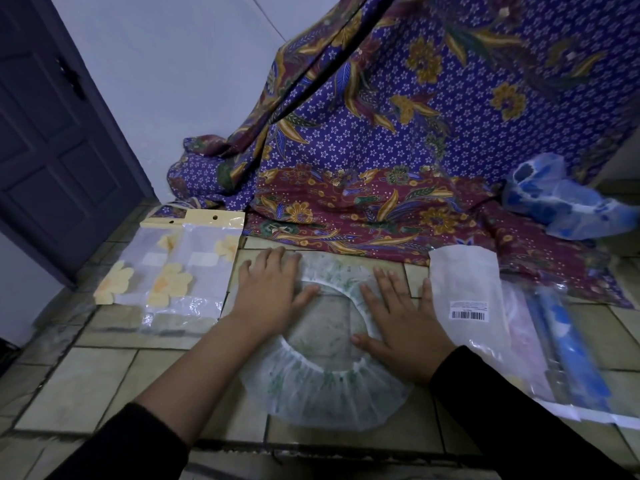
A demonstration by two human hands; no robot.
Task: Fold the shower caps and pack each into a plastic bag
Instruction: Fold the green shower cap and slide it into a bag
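Pressing down with fingers straight and spread, the left hand (270, 292) and right hand (398, 318) lie flat on a see-through, green-printed shower cap (322, 393) spread on the tiled floor (86, 386), gripping nothing. Just right of the right hand lies a plastic bag (465, 292) with a barcode label, beside packed caps (568, 341); left of the left hand lie yellow-flowered packets (173, 271). Beyond the hands a batik cloth (381, 150) drapes upward, a crumpled blue cap (561, 202) on its right part
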